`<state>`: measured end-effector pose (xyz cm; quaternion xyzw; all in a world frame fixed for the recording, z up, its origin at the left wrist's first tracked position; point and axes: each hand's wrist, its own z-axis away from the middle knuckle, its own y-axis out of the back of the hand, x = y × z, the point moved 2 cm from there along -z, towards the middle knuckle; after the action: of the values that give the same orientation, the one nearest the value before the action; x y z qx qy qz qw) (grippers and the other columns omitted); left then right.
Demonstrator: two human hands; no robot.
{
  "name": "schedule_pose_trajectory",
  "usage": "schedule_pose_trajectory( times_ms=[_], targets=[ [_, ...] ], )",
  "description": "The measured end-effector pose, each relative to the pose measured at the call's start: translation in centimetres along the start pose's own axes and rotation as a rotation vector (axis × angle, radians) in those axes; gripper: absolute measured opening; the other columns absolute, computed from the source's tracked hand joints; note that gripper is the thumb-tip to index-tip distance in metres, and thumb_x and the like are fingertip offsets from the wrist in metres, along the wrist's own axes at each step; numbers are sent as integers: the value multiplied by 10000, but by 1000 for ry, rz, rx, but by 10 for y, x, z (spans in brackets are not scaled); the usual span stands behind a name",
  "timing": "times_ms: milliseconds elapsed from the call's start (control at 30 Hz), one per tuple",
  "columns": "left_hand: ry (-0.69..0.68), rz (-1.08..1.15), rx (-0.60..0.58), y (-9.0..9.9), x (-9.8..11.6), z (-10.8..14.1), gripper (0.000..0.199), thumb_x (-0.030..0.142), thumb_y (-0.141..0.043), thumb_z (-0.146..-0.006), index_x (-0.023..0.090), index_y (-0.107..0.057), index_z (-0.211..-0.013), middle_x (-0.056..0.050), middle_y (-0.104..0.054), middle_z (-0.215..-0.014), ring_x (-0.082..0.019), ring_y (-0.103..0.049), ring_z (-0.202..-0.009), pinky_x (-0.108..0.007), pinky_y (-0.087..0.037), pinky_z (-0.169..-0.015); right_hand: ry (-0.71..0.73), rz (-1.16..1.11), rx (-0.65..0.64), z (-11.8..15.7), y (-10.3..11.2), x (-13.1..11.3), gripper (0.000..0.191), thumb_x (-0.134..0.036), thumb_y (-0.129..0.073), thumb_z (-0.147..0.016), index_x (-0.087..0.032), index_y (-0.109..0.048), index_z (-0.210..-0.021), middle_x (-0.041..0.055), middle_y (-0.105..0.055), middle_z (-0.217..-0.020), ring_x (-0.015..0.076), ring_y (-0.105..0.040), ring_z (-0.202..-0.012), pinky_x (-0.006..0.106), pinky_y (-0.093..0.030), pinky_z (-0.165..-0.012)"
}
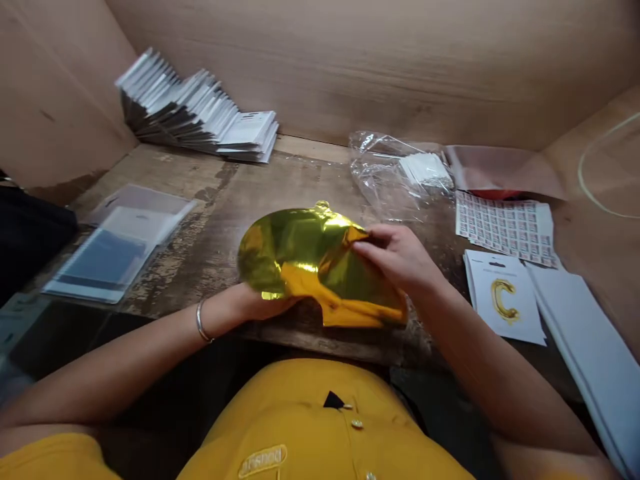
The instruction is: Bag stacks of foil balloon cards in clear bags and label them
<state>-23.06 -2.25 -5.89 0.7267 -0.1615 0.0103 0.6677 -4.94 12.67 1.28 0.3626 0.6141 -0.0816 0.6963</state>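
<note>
A shiny gold foil balloon, flat and curved, is held over the front part of the wooden table. My right hand pinches its right side between thumb and fingers, where the foil is creased. Under the lower left edge of the foil lies my left hand; its fingers are hidden beneath the foil. A small tab stands up at the balloon's top edge. The foil's lower part is folded and looks orange, a little blurred.
Stacked white cards lean at the back left. Clear plastic sleeves lie left. Toward the right are a clear bag with white slips, sticker sheets, cards printed with a gold C and long white card strips.
</note>
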Motion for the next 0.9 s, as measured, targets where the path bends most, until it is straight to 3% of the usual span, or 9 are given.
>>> schedule_pose_trajectory(
  times_ms=[133,200,267,367,467,633,700,767,900],
  targets=[
    [-11,2,-49,-9,21,25,442,397,-376,-988,166,-510,-1340,-104,-542,-1390,-275,-458,-1317,-474,-310,-1115,-172,-7,87,-59,-15,50,236,-367,-678,-631,-144,-648,-705,-4,-591,-601,129,-520,-537,233,-409,-486],
    [-20,19,-46,-12,24,31,499,418,-355,-994,160,-422,-1415,-89,-433,-1490,-283,-321,-1412,-490,-201,-1165,-202,78,110,-68,-18,66,248,-368,-687,-598,-147,-643,-700,3,-589,-607,133,-516,-547,236,-402,-486],
    [-21,46,-49,-15,22,33,517,422,-337,-999,160,-382,-1443,-79,-400,-1513,-272,-281,-1432,-477,-159,-1180,-214,134,125,-69,-17,75,277,-372,-695,-587,-149,-651,-745,21,-615,-656,145,-536,-576,246,-417,-503],
    [-21,69,-33,-15,20,33,500,411,-336,-1000,154,-405,-1424,-94,-424,-1496,-272,-324,-1410,-474,-190,-1175,-212,124,108,-66,-16,80,345,-408,-695,-602,-152,-651,-828,36,-639,-711,159,-562,-607,258,-441,-523],
    [-1,63,41,-12,22,34,439,369,-411,-974,137,-491,-1339,-136,-460,-1446,-283,-410,-1343,-456,-299,-1135,-179,137,87,-66,-17,81,370,-427,-691,-623,-154,-643,-867,35,-647,-727,158,-569,-616,257,-448,-535],
    [125,20,181,-8,28,43,282,250,-450,-937,122,-585,-1148,-153,-583,-1159,-262,-547,-1133,-404,-473,-980,-156,285,66,-65,-19,76,355,-421,-682,-637,-151,-654,-865,25,-637,-676,154,-560,-587,256,-433,-532],
    [162,-31,258,-7,27,45,264,256,-462,-932,119,-589,-1118,-162,-579,-1172,-275,-531,-1161,-425,-460,-999,-149,318,60,-63,-19,73,350,-416,-680,-638,-149,-661,-863,24,-634,-668,157,-558,-586,261,-431,-537],
    [165,-95,308,-8,25,44,342,286,-489,-930,114,-547,-1220,-182,-510,-1339,-314,-425,-1307,-488,-365,-1090,-140,342,54,-62,-19,72,352,-417,-677,-643,-145,-666,-867,32,-641,-679,163,-564,-595,267,-434,-544],
    [238,-110,166,-14,18,38,537,386,-456,-960,108,-394,-1415,-174,-333,-1530,-326,-216,-1449,-523,-223,-1162,-143,384,29,-64,-19,75,357,-401,-667,-672,-138,-674,-913,53,-664,-722,193,-605,-647,290,-467,-576]
  ],
)
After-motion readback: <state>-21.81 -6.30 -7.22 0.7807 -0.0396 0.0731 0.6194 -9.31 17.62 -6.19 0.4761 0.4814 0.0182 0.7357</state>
